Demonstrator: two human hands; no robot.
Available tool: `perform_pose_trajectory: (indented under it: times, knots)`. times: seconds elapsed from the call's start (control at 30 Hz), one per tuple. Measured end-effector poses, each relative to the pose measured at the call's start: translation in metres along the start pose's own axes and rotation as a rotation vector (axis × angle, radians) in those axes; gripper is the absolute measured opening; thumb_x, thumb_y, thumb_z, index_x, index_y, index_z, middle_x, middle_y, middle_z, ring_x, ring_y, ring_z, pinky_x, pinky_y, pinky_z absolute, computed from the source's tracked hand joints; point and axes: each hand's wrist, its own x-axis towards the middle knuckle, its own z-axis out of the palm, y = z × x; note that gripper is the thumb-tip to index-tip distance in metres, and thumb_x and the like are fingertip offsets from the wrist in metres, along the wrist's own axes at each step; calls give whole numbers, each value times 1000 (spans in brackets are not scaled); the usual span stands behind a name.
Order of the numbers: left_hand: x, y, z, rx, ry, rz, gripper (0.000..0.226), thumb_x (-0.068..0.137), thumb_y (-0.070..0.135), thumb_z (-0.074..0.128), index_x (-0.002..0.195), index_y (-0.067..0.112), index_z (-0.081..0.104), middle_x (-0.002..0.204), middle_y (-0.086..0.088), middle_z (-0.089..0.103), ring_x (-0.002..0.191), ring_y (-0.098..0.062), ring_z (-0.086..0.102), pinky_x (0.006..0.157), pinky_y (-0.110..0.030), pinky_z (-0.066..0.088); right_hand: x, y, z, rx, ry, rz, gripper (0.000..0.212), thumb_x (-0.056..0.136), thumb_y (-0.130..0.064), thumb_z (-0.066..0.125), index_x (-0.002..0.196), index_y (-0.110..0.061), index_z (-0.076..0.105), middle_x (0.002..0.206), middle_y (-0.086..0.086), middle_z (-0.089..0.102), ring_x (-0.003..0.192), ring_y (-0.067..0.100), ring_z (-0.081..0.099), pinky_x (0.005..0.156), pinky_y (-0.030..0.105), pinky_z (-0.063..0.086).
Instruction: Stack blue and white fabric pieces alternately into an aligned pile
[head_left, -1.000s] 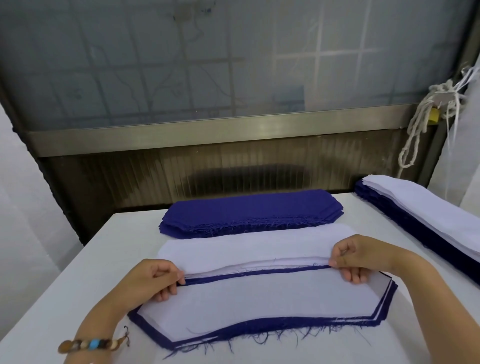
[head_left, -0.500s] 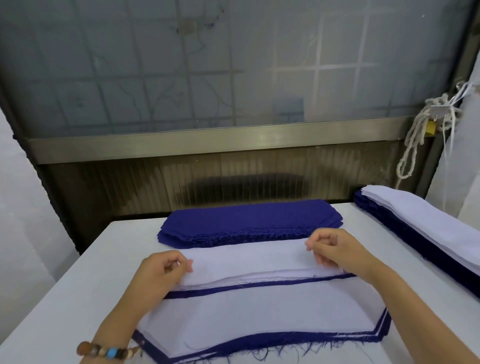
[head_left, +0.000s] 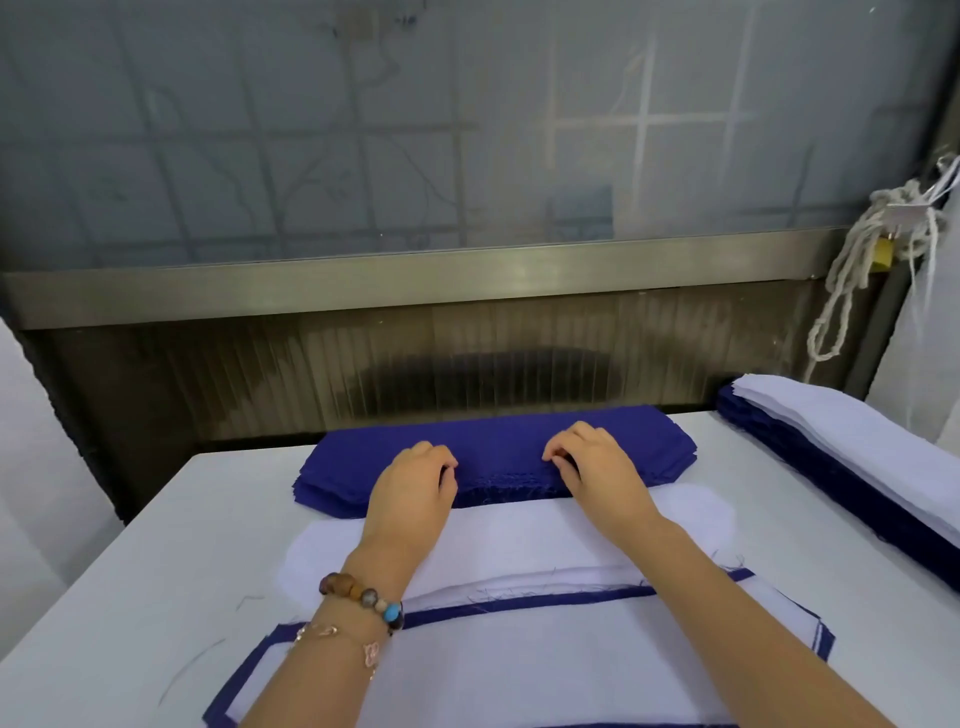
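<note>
Left hand (head_left: 413, 486) and right hand (head_left: 597, 470) both on the blue fabric stack's (head_left: 498, 436) near frayed edge, fingers curled; can't tell if a ply is pinched. Stack's long axis runs hand to hand. Alternating pile (head_left: 519, 665) lies behind the wrists, bodyward.

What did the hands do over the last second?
The left hand and right hand let go of the near pile and reached forward to the blue stack, fingers curled at its near edge; grip unclear. The white pieces and side stack stayed put.
</note>
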Motion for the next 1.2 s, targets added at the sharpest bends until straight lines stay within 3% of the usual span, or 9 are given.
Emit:
perform_pose_trajectory:
  times: [0.07,0.13,0.23,0.3,0.5,0.7,0.93,1.07,1.2]
  knots:
    - [8,2,2,74,31,3,13,100,22,47,101,19,60,99,2,60,92,-14,55,74,-27,47,10,0,2,-3,-22,13,15,99,-19,50,106,-18,62,108,-3,56,101,14,52,84,21,44]
    - [18,3,2,145,24,-23,10,99,24,48,100,19,58,100,1,61,89,-15,54,68,-27,43,24,-2,5,-57,-83,34,13,98,-20,52,109,-18,59,106,0,57,102,18,55,80,23,45]
    - [37,6,6,234,-33,-56,31,101,26,48,131,22,53,126,-1,58,112,-20,55,83,-31,48,43,-8,8,-109,-196,89,31,98,-23,52,128,-19,50,123,5,58,111,24,55,86,32,47]
    - [49,4,7,284,-63,-65,39,101,30,47,139,22,49,133,-2,56,119,-22,54,91,-34,47,52,-9,10,-121,-231,119,38,98,-26,52,135,-19,46,128,9,58,113,28,56,88,37,48]
    - [60,-5,20,253,-73,-83,40,102,39,40,137,21,50,126,-6,62,113,-25,58,88,-36,48,74,-8,2,-147,-385,120,51,95,-34,57,142,-21,42,135,12,54,120,32,53,96,40,46]
    - [71,-16,21,125,-124,-72,37,99,47,43,128,24,50,106,-4,66,96,-23,60,75,-32,47,83,-2,6,-142,-410,94,40,100,-32,47,139,-21,44,136,10,53,121,30,52,99,39,45]
    - [65,-19,26,113,-20,-39,28,97,44,48,119,28,43,78,7,53,72,-14,57,63,-29,47,78,4,14,-116,-285,35,33,99,-30,49,131,-24,41,108,5,63,88,20,58,74,32,47]
    - [65,-18,28,92,-1,-22,21,97,41,50,112,27,45,74,11,49,68,-12,52,59,-27,43,75,9,18,-84,-209,8,33,98,-28,51,129,-28,40,78,-9,49,73,14,53,64,29,43]
    - [66,-18,28,27,2,-58,15,96,37,53,106,27,49,71,9,52,65,-10,52,56,-27,42,71,11,21,-73,-172,-16,36,98,-28,50,132,-33,40,69,-16,43,69,11,52,64,28,45]
